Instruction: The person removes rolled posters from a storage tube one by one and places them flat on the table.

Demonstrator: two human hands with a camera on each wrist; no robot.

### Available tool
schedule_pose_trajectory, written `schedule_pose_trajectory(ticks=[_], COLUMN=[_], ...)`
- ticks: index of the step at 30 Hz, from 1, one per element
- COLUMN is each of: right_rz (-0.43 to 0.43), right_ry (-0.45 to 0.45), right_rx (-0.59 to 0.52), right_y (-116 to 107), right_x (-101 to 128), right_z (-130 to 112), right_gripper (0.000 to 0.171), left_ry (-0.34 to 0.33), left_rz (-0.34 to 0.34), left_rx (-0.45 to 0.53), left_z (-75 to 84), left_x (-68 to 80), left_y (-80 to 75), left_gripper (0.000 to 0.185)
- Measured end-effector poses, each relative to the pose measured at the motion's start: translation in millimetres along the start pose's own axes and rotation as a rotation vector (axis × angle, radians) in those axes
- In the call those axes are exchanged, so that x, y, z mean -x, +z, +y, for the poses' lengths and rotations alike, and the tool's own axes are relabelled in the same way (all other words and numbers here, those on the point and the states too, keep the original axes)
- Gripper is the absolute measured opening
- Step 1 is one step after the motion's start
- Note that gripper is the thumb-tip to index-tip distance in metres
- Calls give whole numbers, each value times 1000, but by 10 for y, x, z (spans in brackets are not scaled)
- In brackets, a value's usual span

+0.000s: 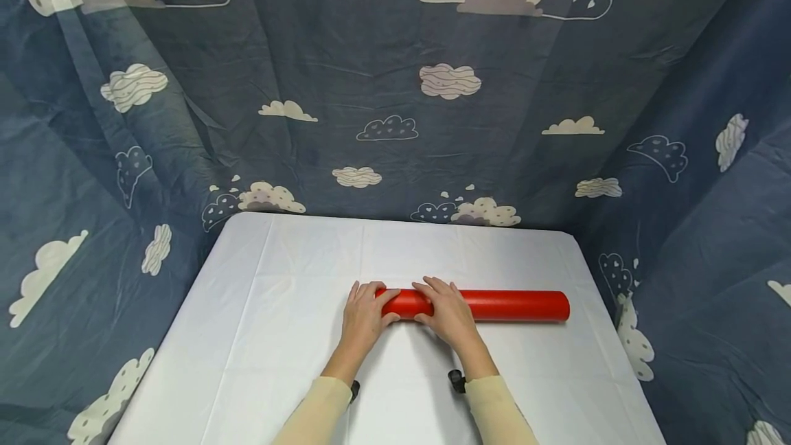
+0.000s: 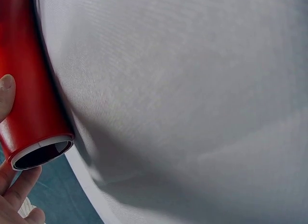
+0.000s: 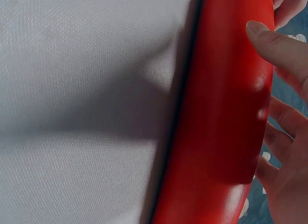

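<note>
A glossy red roll (image 1: pixel 519 305) lies sideways across the white-covered table. Its hollow end (image 2: pixel 42 154), with a thin pale rim, shows in the left wrist view. My left hand (image 1: pixel 363 318) grips the roll at its left end, the thumb (image 2: pixel 6 98) on the near side and the fingers around the far side. A short way to the right, my right hand (image 1: pixel 450 316) holds the roll left of its middle. In the right wrist view its thumb (image 3: pixel 279 48) presses the red surface, while the fingers (image 3: pixel 284 120) reach along the far side.
White cloth covers the table (image 1: pixel 296 253), with faint fold lines. A dark blue curtain (image 1: pixel 346 40) with cloud prints hangs behind the table and down both sides. Dark wrist straps (image 1: pixel 457 381) show at the cuffs of the pale sleeves (image 1: pixel 494 407).
</note>
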State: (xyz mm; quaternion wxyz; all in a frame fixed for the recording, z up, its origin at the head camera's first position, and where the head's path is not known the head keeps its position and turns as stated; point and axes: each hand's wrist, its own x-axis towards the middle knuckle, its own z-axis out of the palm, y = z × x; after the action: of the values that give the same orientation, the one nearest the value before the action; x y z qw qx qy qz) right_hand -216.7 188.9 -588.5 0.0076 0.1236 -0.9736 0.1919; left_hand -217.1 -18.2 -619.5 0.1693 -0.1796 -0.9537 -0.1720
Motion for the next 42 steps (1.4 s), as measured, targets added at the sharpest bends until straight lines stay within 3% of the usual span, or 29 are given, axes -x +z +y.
schedule_pose_trajectory(ticks=[23, 28, 33, 42], right_rz=[56, 66, 80, 92], right_ry=[-18, -24, -33, -32], right_rx=[82, 83, 85, 86], right_y=[25, 36, 51, 76], right_x=[17, 17, 20, 37], right_z=[-65, -55, -52, -45], right_gripper=[55, 54, 53, 54], left_ry=[3, -13, -74, -290], left_rz=[0, 12, 30, -17], left_rx=[13, 53, 182, 455], left_z=[73, 66, 50, -18], left_x=[-12, -2, 21, 49], left_y=[11, 20, 22, -77], left_gripper=[54, 55, 61, 65])
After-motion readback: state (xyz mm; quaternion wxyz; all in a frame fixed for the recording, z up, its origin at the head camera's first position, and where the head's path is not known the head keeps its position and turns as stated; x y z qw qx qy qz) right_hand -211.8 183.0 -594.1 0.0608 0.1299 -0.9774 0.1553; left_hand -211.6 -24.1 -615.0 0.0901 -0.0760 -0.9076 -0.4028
